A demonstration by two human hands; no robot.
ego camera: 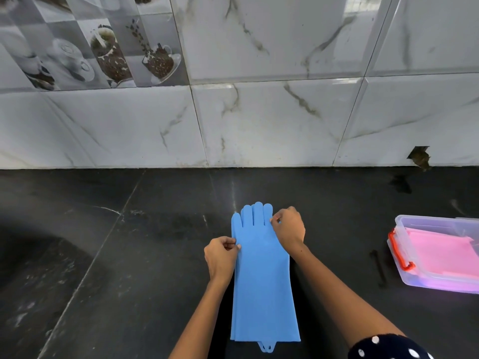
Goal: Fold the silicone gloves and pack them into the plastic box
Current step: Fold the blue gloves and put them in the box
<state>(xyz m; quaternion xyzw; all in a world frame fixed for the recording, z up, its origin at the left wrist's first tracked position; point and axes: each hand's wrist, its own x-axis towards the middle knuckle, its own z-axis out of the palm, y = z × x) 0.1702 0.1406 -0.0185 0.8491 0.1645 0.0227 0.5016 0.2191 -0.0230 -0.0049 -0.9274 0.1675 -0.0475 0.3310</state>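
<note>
A pair of blue silicone gloves [261, 281] lies flat and stacked on the black counter, fingers pointing toward the wall, cuffs near me. My left hand [220, 256] pinches the gloves' left edge near the thumb. My right hand [289, 228] pinches the right edge just below the fingers. At the right stands the clear plastic box [404, 274] with red latches, lid off, holding folded pink gloves [440, 255].
A marble-tiled wall [259, 112] rises behind the black stone counter [129, 255]. A small black object [378, 268] lies just left of the box. A broken hole [418, 155] shows in the wall tile at the right.
</note>
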